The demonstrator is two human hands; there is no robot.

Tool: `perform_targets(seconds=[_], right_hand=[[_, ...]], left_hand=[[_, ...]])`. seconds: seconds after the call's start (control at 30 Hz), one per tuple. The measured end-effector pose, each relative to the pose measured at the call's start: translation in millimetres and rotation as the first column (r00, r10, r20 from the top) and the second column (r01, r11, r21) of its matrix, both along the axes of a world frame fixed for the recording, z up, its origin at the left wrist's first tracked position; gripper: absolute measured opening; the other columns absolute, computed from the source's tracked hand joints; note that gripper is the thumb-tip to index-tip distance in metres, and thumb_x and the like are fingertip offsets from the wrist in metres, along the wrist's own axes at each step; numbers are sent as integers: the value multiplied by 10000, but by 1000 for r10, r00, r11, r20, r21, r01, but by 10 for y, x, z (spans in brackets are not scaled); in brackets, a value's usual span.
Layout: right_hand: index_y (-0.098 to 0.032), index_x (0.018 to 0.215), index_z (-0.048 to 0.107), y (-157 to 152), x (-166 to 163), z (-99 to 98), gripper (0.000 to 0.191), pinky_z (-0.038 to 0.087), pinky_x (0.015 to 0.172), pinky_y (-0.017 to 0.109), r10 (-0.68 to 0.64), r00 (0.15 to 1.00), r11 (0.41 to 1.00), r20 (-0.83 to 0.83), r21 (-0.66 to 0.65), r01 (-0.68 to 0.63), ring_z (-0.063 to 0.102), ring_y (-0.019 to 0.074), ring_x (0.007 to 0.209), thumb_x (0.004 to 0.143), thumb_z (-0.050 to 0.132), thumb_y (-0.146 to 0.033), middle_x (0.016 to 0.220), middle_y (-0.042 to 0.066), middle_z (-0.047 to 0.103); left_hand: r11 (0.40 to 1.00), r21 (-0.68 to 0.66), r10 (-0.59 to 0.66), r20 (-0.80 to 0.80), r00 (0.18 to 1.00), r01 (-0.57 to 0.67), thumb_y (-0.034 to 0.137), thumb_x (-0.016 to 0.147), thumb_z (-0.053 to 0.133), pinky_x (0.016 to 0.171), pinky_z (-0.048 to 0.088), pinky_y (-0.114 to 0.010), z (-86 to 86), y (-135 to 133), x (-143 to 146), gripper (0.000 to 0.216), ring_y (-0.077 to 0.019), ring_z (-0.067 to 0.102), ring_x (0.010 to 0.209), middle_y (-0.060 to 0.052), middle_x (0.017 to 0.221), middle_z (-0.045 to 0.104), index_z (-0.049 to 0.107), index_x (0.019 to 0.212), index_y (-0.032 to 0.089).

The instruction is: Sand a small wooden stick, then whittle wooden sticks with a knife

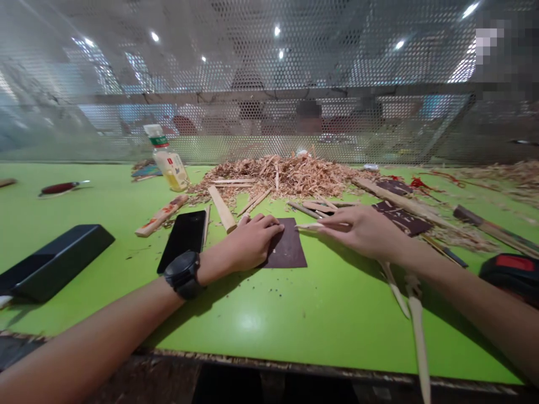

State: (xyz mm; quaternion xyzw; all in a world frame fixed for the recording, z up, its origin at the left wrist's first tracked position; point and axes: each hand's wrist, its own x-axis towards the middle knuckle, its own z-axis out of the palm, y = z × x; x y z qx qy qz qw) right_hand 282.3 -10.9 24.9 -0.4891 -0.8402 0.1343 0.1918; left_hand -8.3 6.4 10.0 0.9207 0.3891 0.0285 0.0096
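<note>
A dark sheet (291,251) lies at twelve o'clock, its nine-o'clock edge under the left hand (249,240), which appears to grip nothing. At the sheet's three o'clock, the right hand (365,231) pinches a wooden stick (309,226), seemingly for rubbing; the next move calls for light contact.

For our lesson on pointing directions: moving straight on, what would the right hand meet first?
The right hand, stick leading, likely meets the dark sheet, then the left hand; tip height is unclear.
</note>
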Motion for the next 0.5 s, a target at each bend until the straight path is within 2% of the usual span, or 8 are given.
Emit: perform_targets(seconds=[0.13,0.17,0.33,0.4,0.5], right_hand=[[-344,1232,838,-88,-123,-60,420,421,596,292,211,977,976,-38,-54,-213,661,177,689,1042,573,-608,878,44,832],[-341,1230,839,-74,-114,-69,418,422,595,291,201,979,977,-39,-62,-203,663,177,691,1036,583,-608,888,43,834],[-289,1227,842,68,34,-64,469,445,567,302,-17,1000,999,-4,-37,17,679,208,692,1002,615,-632,979,81,849],[-290,1246,831,24,-13,-76,457,441,570,300,8,1000,1000,-25,4,-8,671,204,696,1012,611,-615,965,82,846],[-337,1241,828,-104,-151,-102,362,432,613,291,160,986,986,-52,54,-157,656,176,711,1033,619,-547,928,55,837]], left_hand=[[1000,-2,-13,28,1000,13,158,1016,443,1087,456,-561,-2,2,-4,456,-348,577,1314,-140,1480,617,634,1424,233],[1000,-5,-9,28,1000,9,156,1016,440,1087,457,-559,2,2,-2,462,-348,577,1314,-142,1476,618,631,1430,229],[1000,-19,24,0,1000,-24,141,997,434,1124,437,-528,34,-3,19,543,-347,561,1345,-148,1502,597,573,1517,216],[1000,-17,20,0,1000,-20,150,1004,436,1124,445,-511,34,-2,18,527,-332,574,1327,-146,1489,602,582,1505,216],[1000,-10,-1,10,1000,1,164,1020,429,1107,470,-491,16,8,5,481,-318,581,1311,-146,1463,616,619,1460,204]])
